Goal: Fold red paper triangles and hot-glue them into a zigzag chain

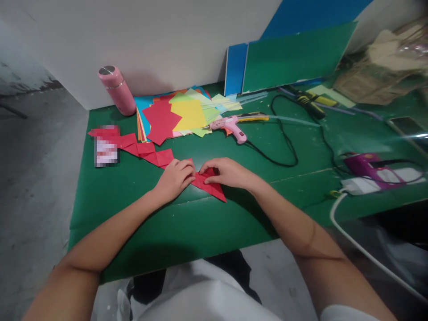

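Observation:
A red folded paper strip (147, 150) in a zigzag of overlapping pieces runs diagonally across the green table. Near its right end, my left hand (175, 179) rests with bent fingers closed on the paper. My right hand (227, 173) holds the pointed end of the same strip between thumb and fingers, a short gap away from the left. Both palms face down, and they hide part of the folds. At the strip's far left end lies a pixelated whitish patch (106, 151) that I cannot make out.
Behind the strip are a pink thermos (117, 91), a stack of coloured paper (190, 113) and a pink glue gun (230, 126) with a black cord. Farther right lie a purple box (364, 166), a white power strip (359, 185), a phone (409, 133) and brown paper bags (368, 82).

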